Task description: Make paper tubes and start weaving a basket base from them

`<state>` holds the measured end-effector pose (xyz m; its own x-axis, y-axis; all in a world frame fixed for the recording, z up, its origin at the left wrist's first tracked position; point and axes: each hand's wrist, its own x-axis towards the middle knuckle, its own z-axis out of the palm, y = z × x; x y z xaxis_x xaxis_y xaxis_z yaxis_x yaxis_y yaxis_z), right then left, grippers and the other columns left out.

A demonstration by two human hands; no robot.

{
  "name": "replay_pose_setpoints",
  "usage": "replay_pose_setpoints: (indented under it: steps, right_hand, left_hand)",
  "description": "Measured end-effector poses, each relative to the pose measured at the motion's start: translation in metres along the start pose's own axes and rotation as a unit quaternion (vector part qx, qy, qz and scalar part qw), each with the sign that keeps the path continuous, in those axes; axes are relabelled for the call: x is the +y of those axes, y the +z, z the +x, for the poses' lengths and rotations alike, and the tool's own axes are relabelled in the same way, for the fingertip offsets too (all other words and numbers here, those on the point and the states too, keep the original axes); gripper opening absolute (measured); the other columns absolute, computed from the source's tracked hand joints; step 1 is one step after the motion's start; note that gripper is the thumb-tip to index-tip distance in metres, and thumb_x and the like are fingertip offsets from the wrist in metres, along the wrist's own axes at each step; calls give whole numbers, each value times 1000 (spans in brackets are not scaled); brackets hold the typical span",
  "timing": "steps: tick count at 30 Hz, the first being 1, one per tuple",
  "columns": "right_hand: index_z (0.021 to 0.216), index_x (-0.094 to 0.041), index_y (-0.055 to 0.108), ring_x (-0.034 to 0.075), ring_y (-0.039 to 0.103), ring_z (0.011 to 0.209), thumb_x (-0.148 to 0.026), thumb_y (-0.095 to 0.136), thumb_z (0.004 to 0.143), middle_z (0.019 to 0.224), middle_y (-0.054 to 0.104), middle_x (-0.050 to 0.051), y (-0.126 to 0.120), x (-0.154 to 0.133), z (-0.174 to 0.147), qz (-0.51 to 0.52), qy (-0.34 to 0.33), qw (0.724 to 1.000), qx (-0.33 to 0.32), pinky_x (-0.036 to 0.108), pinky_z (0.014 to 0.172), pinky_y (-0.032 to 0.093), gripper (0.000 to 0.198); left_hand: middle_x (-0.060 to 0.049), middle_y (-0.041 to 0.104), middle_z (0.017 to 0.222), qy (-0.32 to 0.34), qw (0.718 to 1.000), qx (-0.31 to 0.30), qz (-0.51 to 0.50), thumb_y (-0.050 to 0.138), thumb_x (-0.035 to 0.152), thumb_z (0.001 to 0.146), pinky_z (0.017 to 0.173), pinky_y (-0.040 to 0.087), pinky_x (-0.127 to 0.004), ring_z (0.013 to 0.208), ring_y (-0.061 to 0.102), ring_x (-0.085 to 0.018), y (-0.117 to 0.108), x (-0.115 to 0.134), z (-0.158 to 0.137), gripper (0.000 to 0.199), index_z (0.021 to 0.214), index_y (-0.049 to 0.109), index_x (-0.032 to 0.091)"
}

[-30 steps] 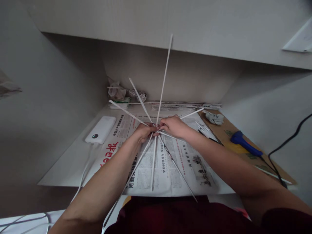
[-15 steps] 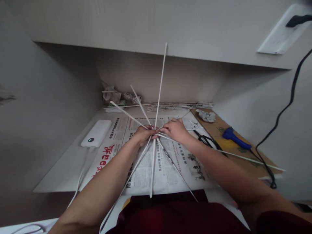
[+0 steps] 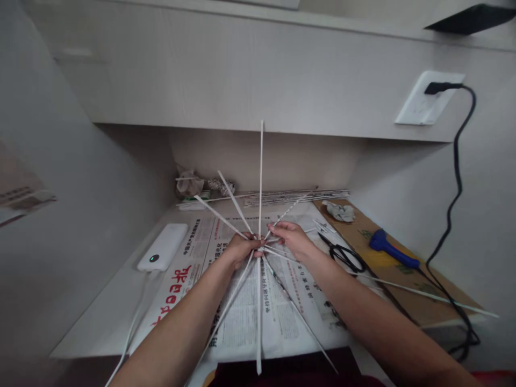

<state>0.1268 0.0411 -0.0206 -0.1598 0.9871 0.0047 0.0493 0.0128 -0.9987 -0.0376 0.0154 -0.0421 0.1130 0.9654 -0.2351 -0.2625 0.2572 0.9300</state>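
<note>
Several thin rolled-paper sticks (image 3: 259, 312) cross at a centre and spread out like spokes. My left hand (image 3: 243, 248) pinches them where they meet, thumb on top. Just to its right, my right hand (image 3: 293, 240) has thumb and fingers closed on a printed paper stick (image 3: 288, 210) that slants up to the right. One long stick (image 3: 262, 177) points straight away from me, and another (image 3: 423, 293) runs far out to the right, passing under my right forearm. The exact crossing is partly hidden by my left fingers.
Newspaper sheets (image 3: 242, 322) cover the tabletop. At right are black-handled scissors (image 3: 349, 258), a blue glue gun (image 3: 393, 249) on cardboard (image 3: 427, 279), and crumpled paper (image 3: 339, 211). A white power bank (image 3: 164, 247) lies left. More paper sticks (image 3: 298, 197) lie along the back.
The camera view has tilted upward, so everything sits lower. My right hand has shifted slightly away from the centre and now grips the stick slanting up-right. My left hand keeps its hold.
</note>
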Motion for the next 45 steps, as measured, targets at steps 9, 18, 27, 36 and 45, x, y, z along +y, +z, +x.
replay_pose_setpoints:
  steps: [9,18,27,36,45]
  right_hand:
    - [74,-16,64,11,52,51,-45,81,57,57,60,-2,8,-6,-21,89,-38,995,39,22,45,35,37]
    - [70,-17,63,9,47,42,-47,74,63,56,61,-1,25,-15,4,29,-26,999,22,21,39,34,33]
    - [71,-18,62,11,55,49,-37,70,70,54,59,-2,22,-13,19,-45,-20,998,27,19,41,38,20]
    - [73,-18,67,13,58,52,-34,73,66,63,68,1,14,9,9,-94,-48,994,-29,24,50,45,18]
    - [72,-17,67,11,54,48,-40,75,65,59,65,-1,5,7,2,-41,-29,998,-44,23,48,42,25]
  left_hand:
    - [-5,67,74,10,999,-20,-37,80,8,59,52,55,-19,63,64,-12,7,-3,-4,18,74,70,9]
    - [-10,70,85,-102,983,-39,-148,65,0,74,54,57,-17,65,66,-12,6,7,-4,10,80,70,6]
    - [-7,67,75,-80,985,40,-149,60,-1,78,55,59,-21,62,66,-13,-6,13,7,10,77,67,6]
    - [-5,63,67,-15,989,70,-131,75,7,68,56,60,-28,61,64,-14,15,-3,-6,12,67,64,6]
    - [-5,64,72,-42,985,53,-160,75,16,73,58,60,-29,64,64,-14,33,-10,-16,14,73,63,8]
